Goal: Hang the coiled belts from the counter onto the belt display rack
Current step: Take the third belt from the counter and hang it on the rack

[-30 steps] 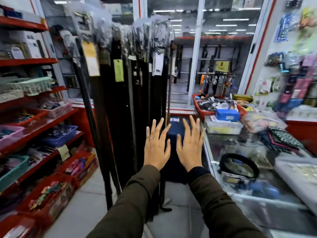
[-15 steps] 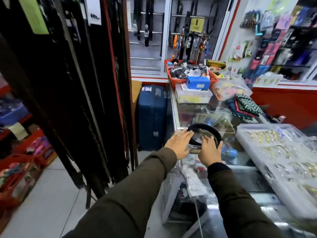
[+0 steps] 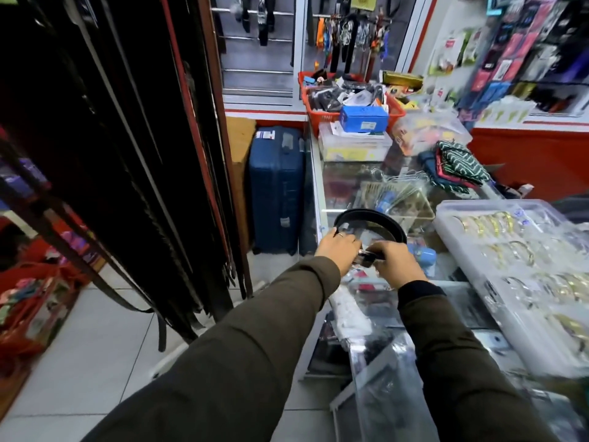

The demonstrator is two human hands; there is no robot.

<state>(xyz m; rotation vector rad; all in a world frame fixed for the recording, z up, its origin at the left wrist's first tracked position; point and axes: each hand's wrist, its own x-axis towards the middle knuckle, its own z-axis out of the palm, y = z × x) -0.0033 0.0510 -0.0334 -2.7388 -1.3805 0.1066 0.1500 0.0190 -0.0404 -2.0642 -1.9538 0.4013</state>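
Observation:
A black coiled belt (image 3: 371, 216) in clear plastic wrap lies on the glass counter (image 3: 342, 186). My left hand (image 3: 338, 249) grips the coil's near left side. My right hand (image 3: 396, 262) is closed on the near right side, by the buckle end. The belt display rack (image 3: 134, 148) stands to the left, filled with several long dark belts hanging down to the floor.
A blue suitcase (image 3: 276, 189) stands between rack and counter. On the counter sit a clear tray of bangles (image 3: 522, 266), folded cloth (image 3: 459, 165), a clear box (image 3: 353, 145) and a red basket (image 3: 347, 103). Red shelves with goods (image 3: 28, 298) line the left.
My hands left the rack side and dropped onto the counter, and both now close on the coiled belt. My view has swung right and down.

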